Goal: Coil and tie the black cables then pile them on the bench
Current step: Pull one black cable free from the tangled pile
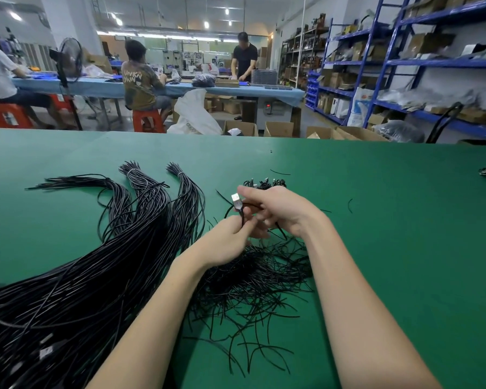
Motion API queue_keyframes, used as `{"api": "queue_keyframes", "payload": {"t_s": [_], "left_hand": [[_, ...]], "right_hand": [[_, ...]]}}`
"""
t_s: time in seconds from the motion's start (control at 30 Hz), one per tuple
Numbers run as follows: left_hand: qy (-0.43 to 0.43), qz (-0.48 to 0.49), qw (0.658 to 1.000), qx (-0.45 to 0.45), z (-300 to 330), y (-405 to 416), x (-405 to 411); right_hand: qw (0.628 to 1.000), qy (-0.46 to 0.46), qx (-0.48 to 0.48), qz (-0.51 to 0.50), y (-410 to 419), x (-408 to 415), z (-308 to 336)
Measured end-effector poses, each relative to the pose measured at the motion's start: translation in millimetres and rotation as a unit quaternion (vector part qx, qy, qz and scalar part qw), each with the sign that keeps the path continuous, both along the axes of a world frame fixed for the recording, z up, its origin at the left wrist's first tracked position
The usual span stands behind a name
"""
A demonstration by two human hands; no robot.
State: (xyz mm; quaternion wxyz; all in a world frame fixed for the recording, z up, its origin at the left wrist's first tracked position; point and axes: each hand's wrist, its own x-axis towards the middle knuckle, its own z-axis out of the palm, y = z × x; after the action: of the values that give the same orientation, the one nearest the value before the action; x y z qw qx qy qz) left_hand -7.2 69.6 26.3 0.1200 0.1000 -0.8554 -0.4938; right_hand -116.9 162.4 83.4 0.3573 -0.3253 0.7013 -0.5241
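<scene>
While both grip | cable (237,204) between left hand (230,237) (lower) | right hand (278,210)

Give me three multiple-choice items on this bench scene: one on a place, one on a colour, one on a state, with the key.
1. Where does the big mass of long black cables lie?
A. left of the hands
B. right of the hands
C. on a shelf

2. What colour is the bench top?
A. blue
B. green
C. grey

3. What is the state of the cable with the metal plug?
A. lying loose on the bench
B. held in both hands
C. hanging from a hook

Key: 1 A, the mass spreads to the left; 2 B, the surface is green; 3 B, the left hand and right hand both have a grip on it.
</scene>
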Motion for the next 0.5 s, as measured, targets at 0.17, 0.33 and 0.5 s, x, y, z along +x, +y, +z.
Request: {"api": "queue_keyframes", "payload": {"t_s": [0.17,0.33,0.5], "left_hand": [[0.043,-0.002,0.982,0.186,1.1,-2.2,0.1],[0.061,0.004,0.950,0.305,-0.2,-8.8,1.0],[0.130,0.019,0.912,0.388,5.7,-13.9,0.4]], "right_hand": [[0.994,0.100,-0.042,0.001,7.1,-0.5,-3.5],[0.983,0.175,-0.036,-0.037,16.1,0.0,-9.4],[0.986,0.155,-0.066,-0.002,23.3,7.7,-18.0]]}}
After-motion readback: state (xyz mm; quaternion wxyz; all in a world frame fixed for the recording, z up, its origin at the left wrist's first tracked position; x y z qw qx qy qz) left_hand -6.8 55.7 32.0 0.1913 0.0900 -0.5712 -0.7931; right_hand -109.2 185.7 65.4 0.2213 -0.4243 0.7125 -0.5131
